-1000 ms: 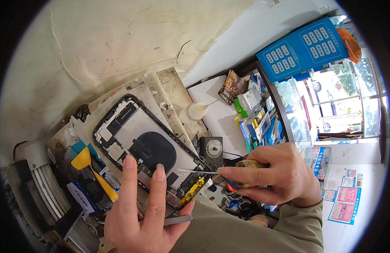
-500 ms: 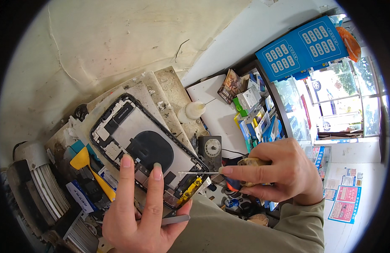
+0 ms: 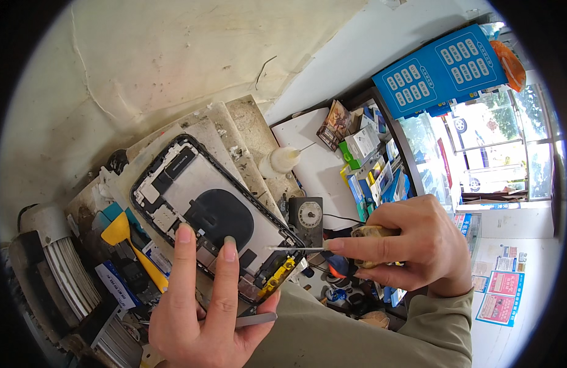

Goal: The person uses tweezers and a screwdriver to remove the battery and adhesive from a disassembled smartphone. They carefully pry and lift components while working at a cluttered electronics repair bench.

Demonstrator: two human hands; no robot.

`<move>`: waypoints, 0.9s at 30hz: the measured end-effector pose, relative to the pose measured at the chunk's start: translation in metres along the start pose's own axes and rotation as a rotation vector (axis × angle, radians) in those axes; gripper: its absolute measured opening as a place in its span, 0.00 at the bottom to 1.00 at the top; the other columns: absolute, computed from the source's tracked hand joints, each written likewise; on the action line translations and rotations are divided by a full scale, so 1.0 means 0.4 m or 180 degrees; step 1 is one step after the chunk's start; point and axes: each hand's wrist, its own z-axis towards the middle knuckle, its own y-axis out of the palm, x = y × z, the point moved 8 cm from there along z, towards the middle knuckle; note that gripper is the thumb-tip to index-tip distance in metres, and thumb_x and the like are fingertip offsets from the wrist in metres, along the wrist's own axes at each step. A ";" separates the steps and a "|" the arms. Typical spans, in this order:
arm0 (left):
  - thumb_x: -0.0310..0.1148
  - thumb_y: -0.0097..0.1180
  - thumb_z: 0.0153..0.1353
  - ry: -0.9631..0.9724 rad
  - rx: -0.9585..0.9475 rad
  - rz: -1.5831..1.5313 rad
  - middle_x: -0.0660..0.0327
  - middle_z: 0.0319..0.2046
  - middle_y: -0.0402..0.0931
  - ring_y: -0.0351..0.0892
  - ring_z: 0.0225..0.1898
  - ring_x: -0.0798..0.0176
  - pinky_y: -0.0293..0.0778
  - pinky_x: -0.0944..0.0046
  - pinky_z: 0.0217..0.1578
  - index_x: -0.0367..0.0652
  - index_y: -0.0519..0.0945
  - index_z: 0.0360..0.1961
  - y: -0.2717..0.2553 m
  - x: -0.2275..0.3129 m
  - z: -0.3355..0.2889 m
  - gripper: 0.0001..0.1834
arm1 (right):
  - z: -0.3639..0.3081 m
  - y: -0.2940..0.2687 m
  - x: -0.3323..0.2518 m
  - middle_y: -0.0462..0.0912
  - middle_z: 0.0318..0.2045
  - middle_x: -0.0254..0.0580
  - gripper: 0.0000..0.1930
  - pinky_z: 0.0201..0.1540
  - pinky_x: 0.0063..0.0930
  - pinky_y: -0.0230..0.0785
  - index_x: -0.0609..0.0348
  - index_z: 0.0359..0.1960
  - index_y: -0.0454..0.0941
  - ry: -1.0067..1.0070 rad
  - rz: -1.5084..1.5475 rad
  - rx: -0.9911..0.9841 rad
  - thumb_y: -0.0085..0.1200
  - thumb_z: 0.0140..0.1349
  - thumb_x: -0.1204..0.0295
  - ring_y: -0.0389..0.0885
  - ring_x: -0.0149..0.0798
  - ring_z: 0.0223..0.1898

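Note:
An opened phone back housing (image 3: 234, 184) with a black frame, a dark round pad and a yellow strip at its lower corner lies slantwise on a pale work block. My left hand (image 3: 203, 300) holds it by the near edge, index and middle fingertips pressing on it and the thumb near its lower corner. A flat grey metal strip, like a tweezers' end (image 3: 256, 319), pokes out by that thumb. My right hand (image 3: 412, 248) grips a thin-shafted tool (image 3: 295, 249) along its shaft. Its pale tip is over the housing's lower part; a worn yellowish handle lies within my fingers.
A white squeeze bottle (image 3: 280, 161) with a needle spout and a dark box with a round dial (image 3: 308, 214) stand beyond the housing. A yellow plastic tool (image 3: 118, 230) lies left, amid clutter. Small boxes (image 3: 363, 144) crowd the back right, below a blue carton (image 3: 440, 70).
My right hand has drawn slightly to the right, and the tool's tip with it. My left hand and the housing have stayed in place.

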 end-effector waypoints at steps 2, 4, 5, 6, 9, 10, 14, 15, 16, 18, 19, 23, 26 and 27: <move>0.53 0.71 0.64 -0.0005 -0.0018 0.0003 0.32 0.68 0.73 0.83 0.33 0.61 0.64 0.70 0.21 0.40 0.82 0.68 -0.001 0.000 0.001 0.37 | 0.001 0.000 -0.001 0.67 0.21 0.32 0.24 0.19 0.35 0.61 0.38 0.60 0.89 -0.0020 -0.0010 -0.0022 0.71 0.59 0.62 0.70 0.37 0.16; 0.52 0.71 0.63 0.0012 -0.0025 0.0019 0.32 0.68 0.73 0.83 0.32 0.62 0.63 0.70 0.20 0.40 0.82 0.68 -0.002 -0.001 0.001 0.37 | 0.003 0.000 -0.005 0.68 0.21 0.32 0.24 0.19 0.35 0.60 0.38 0.60 0.89 -0.0045 -0.0041 -0.0061 0.71 0.60 0.62 0.70 0.37 0.16; 0.52 0.72 0.63 0.0017 -0.0020 0.0011 0.32 0.68 0.73 0.83 0.32 0.62 0.63 0.70 0.20 0.40 0.82 0.68 -0.001 -0.002 0.000 0.37 | 0.006 -0.001 -0.006 0.68 0.21 0.32 0.24 0.19 0.35 0.60 0.38 0.60 0.89 -0.0050 -0.0050 -0.0064 0.71 0.60 0.62 0.70 0.37 0.16; 0.52 0.72 0.63 0.0022 -0.0016 0.0002 0.32 0.68 0.73 0.83 0.32 0.62 0.63 0.70 0.20 0.40 0.82 0.68 -0.001 -0.003 -0.001 0.38 | 0.009 -0.001 -0.009 0.68 0.21 0.32 0.24 0.19 0.35 0.60 0.38 0.60 0.89 -0.0054 -0.0060 -0.0066 0.71 0.60 0.62 0.69 0.37 0.16; 0.52 0.72 0.63 -0.0001 -0.0040 0.0017 0.32 0.68 0.74 0.83 0.31 0.62 0.63 0.70 0.20 0.40 0.83 0.67 0.000 -0.002 -0.002 0.38 | 0.020 -0.002 -0.018 0.73 0.22 0.35 0.23 0.20 0.35 0.62 0.42 0.57 0.91 -0.0053 -0.0011 -0.0181 0.74 0.58 0.62 0.73 0.39 0.17; 0.52 0.72 0.63 -0.0003 -0.0026 0.0004 0.32 0.68 0.74 0.83 0.31 0.62 0.63 0.70 0.20 0.40 0.83 0.67 -0.001 -0.002 -0.001 0.38 | 0.023 -0.004 -0.022 0.76 0.22 0.37 0.23 0.20 0.35 0.63 0.44 0.56 0.92 -0.0036 0.0004 -0.0249 0.75 0.56 0.62 0.75 0.40 0.18; 0.53 0.72 0.63 0.0028 0.0045 -0.0025 0.32 0.68 0.74 0.83 0.32 0.62 0.64 0.70 0.20 0.40 0.83 0.67 0.000 -0.002 0.000 0.38 | 0.026 -0.005 -0.031 0.76 0.22 0.37 0.23 0.20 0.34 0.62 0.44 0.56 0.92 -0.0133 -0.0031 -0.0268 0.75 0.56 0.62 0.75 0.39 0.17; 0.53 0.72 0.63 0.0031 0.0033 -0.0017 0.32 0.68 0.74 0.84 0.33 0.61 0.65 0.70 0.20 0.40 0.82 0.67 0.000 -0.002 0.000 0.38 | 0.026 -0.006 -0.030 0.76 0.22 0.37 0.23 0.19 0.34 0.62 0.44 0.56 0.92 -0.0112 -0.0067 -0.0260 0.75 0.56 0.62 0.75 0.39 0.17; 0.53 0.72 0.63 0.0033 0.0021 -0.0007 0.32 0.68 0.74 0.84 0.33 0.61 0.65 0.70 0.21 0.39 0.82 0.67 -0.001 -0.002 0.001 0.38 | 0.026 -0.007 -0.028 0.76 0.23 0.37 0.23 0.19 0.34 0.62 0.44 0.56 0.92 -0.0093 -0.0101 -0.0252 0.75 0.56 0.62 0.75 0.38 0.17; 0.53 0.70 0.66 0.0088 0.0091 0.0106 0.37 0.68 0.74 0.86 0.48 0.49 0.81 0.60 0.34 0.42 0.86 0.64 -0.009 0.004 0.009 0.32 | 0.025 -0.009 -0.025 0.76 0.23 0.36 0.23 0.19 0.34 0.62 0.44 0.56 0.92 -0.0099 -0.0092 -0.0241 0.75 0.56 0.62 0.75 0.38 0.17; 0.54 0.69 0.68 0.0116 0.0128 0.0160 0.39 0.69 0.75 0.88 0.56 0.43 0.89 0.55 0.40 0.44 0.88 0.62 -0.013 0.007 0.013 0.30 | 0.024 -0.009 -0.024 0.75 0.23 0.36 0.23 0.19 0.34 0.62 0.44 0.56 0.92 -0.0101 -0.0088 -0.0237 0.75 0.56 0.62 0.75 0.38 0.17; 0.51 0.71 0.66 0.0070 0.0139 0.0033 0.38 0.66 0.77 0.87 0.45 0.52 0.80 0.61 0.31 0.41 0.86 0.63 -0.015 0.007 0.016 0.31 | 0.025 -0.009 -0.031 0.75 0.23 0.36 0.23 0.19 0.33 0.62 0.44 0.56 0.92 -0.0102 -0.0120 -0.0274 0.75 0.56 0.62 0.75 0.37 0.17; 0.52 0.72 0.63 0.0043 0.0032 -0.0004 0.32 0.68 0.73 0.84 0.33 0.61 0.65 0.70 0.21 0.39 0.82 0.68 0.000 0.000 0.001 0.38 | 0.024 -0.007 -0.032 0.75 0.23 0.36 0.23 0.19 0.33 0.62 0.44 0.56 0.92 -0.0130 -0.0150 -0.0241 0.75 0.56 0.61 0.75 0.37 0.17; 0.52 0.72 0.63 0.0060 0.0043 0.0008 0.32 0.68 0.73 0.84 0.33 0.62 0.65 0.70 0.21 0.39 0.82 0.68 0.000 0.001 0.001 0.38 | 0.022 -0.006 -0.031 0.75 0.23 0.36 0.23 0.19 0.33 0.62 0.44 0.56 0.92 -0.0127 -0.0167 -0.0229 0.75 0.56 0.61 0.75 0.37 0.17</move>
